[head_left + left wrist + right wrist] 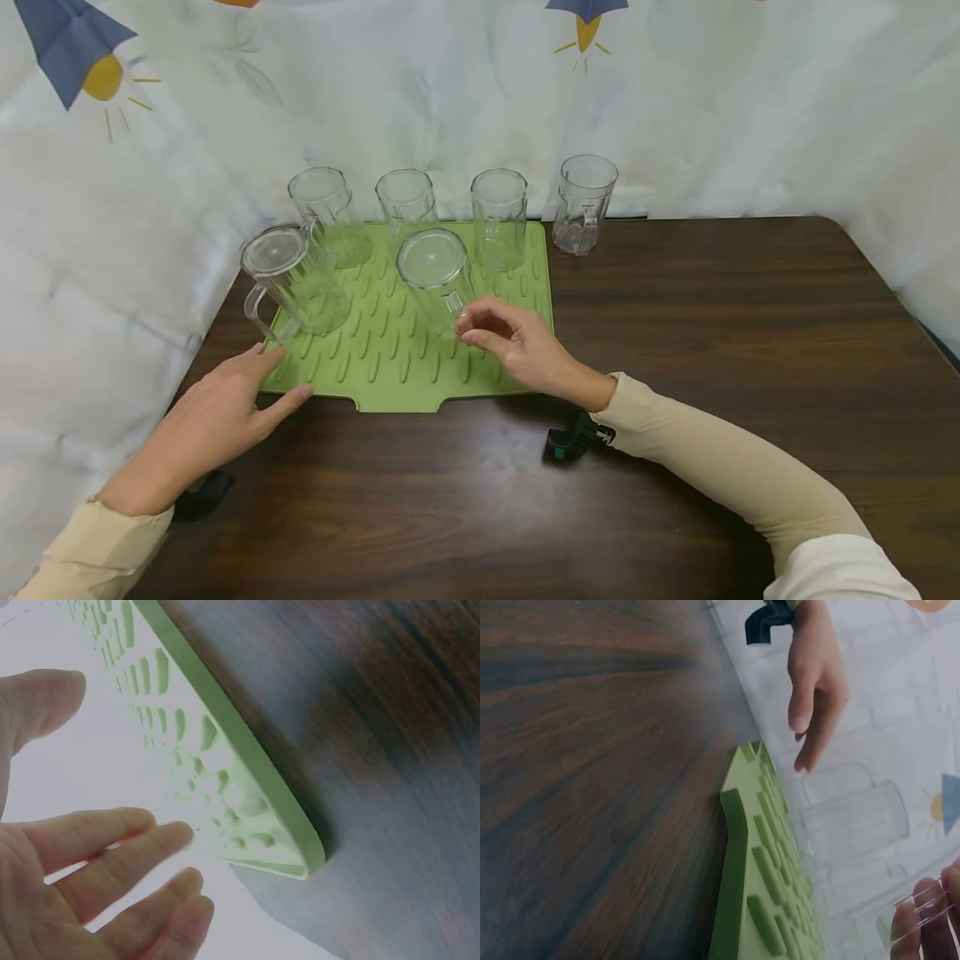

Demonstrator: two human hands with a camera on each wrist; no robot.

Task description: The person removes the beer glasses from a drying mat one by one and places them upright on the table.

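"Beige, close-fitting cloth sleeves [705, 450] lie nearest, creased at the left cuff. What's the right hand [528, 346] doing?"

"Its thumb and fingertips pinch the handle of a clear, straight-sided, base-up mug [432, 260], just ahead of it. Whether that mug's mouth touches the mat below, I can't tell."

"And the left hand [228, 408]?"

"Fingers straight, thumb spread wide, gripping nothing, beside the near left corner of a lime-green, rubbery-looking mat [397, 400] with raised oblong ridges."

"What sits just past those left fingertips?"

"Another see-through mug, base up [303, 279], its looped handle towards that hand."

"Beyond both hands?"

"Three clear cylindrical mugs [406, 200] in a row on the mat. Farther right, beyond the right hand, a lone transparent mug [585, 200] stands on the dark brown, wood-grained table [735, 333]."
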